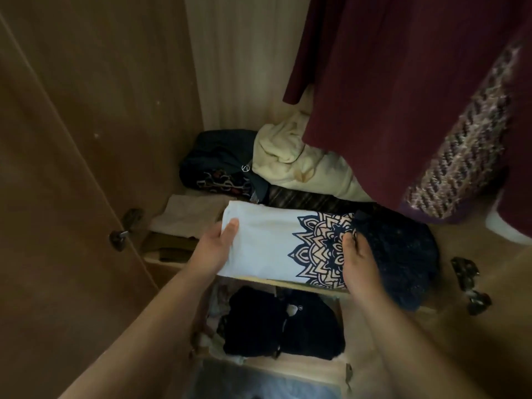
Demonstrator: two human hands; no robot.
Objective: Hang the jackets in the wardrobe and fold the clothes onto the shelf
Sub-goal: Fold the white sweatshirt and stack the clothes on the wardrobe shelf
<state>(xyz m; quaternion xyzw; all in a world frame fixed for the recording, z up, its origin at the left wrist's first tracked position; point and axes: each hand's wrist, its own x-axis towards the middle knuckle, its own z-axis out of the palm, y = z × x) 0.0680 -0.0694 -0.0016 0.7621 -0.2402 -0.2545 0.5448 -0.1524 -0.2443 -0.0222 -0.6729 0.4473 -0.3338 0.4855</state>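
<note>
Hands, left hand (214, 247) and right hand (358, 259), grip folded white shirt (267, 243) (mandala print) by both ends.

head view, looking down, close, dim

2 hands (213, 249), 1 white shirt (264, 243), 2 hung garments (403, 96).

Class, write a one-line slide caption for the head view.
Both hands, left and right, set a folded white mandala-print shirt on the wardrobe shelf.
</note>
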